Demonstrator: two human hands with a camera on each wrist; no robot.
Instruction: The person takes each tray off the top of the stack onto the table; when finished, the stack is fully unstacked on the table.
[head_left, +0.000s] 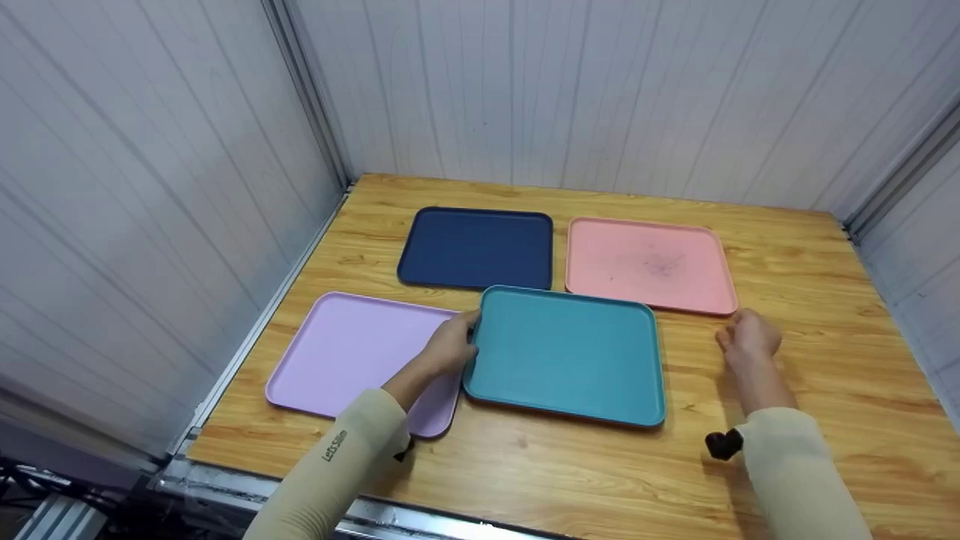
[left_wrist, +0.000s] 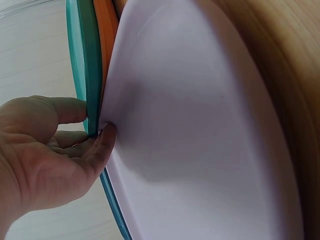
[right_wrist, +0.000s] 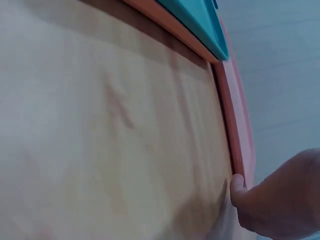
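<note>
Head view: five trays; left hand (head_left: 450,346) pinches teal tray (head_left: 570,352); right hand (head_left: 748,337) loose, empty.

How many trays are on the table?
5. Blue tray far left, pink tray far right, lilac tray near left, teal tray centre, on an orange tray. More may be hidden.

Test booth – white panel walls (head_left: 637,90), aluminium frame, wooden table (head_left: 825,360)

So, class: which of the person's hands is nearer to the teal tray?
Left. The left hand grips the left edge of the teal tray; the right hand is off its right side, by the pink tray.
</note>
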